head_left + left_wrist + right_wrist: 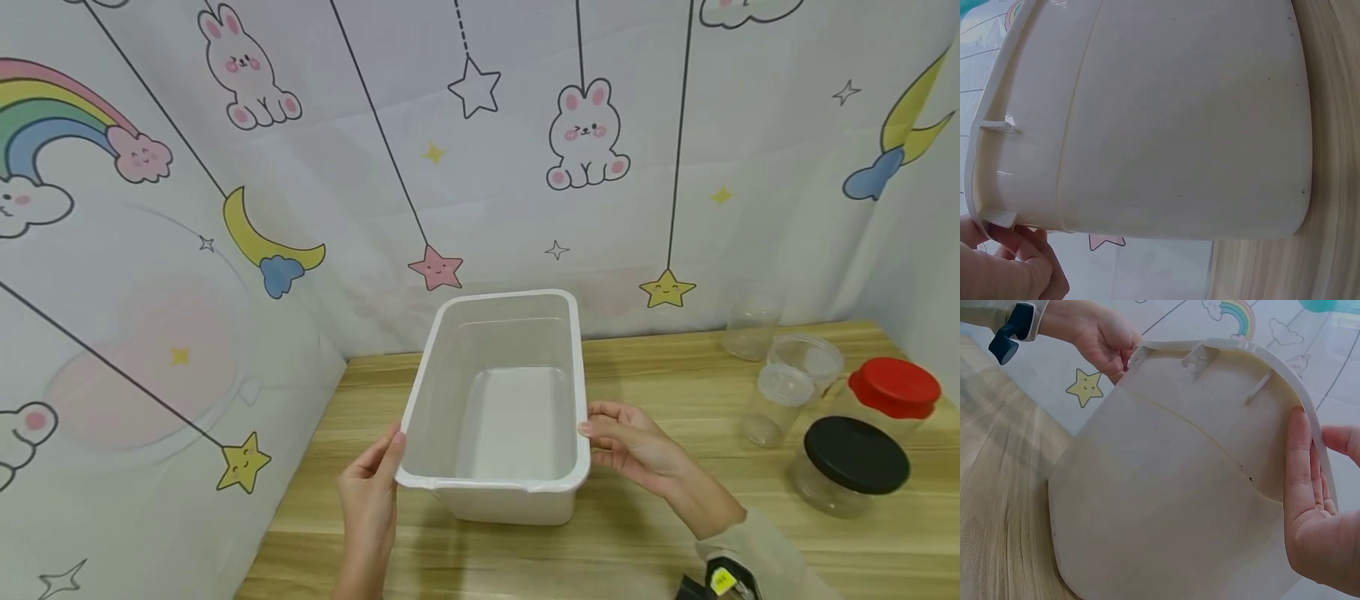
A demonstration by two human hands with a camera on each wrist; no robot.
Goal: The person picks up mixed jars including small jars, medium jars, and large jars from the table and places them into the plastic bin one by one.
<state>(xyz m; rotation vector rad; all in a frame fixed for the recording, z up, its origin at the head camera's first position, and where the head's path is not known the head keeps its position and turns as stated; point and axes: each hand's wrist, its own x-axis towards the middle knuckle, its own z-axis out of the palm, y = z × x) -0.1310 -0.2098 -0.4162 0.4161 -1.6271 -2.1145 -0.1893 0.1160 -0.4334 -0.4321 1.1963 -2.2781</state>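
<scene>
A white plastic bin [501,505] with rounded corners and a flared rim is held at the table's middle, its open top facing me and nothing inside. My left hand [371,479] grips the rim at the near left corner, thumb on top. On the right side, my right hand [637,446] pinches the rim between thumb and fingers. The left wrist view shows the bin's smooth outer wall [1179,125] close up, with fingers [1029,250] tucked under the lip. From the right wrist, the long fingers [1299,462] lie against the outer wall below the rim.
Clear containers stand at the right: a jar with a black lid [855,455], one with a red lid [896,387], a small cup [780,404] and others behind. A cartoon-printed curtain [510,208] hangs behind and left of the wooden table [660,517].
</scene>
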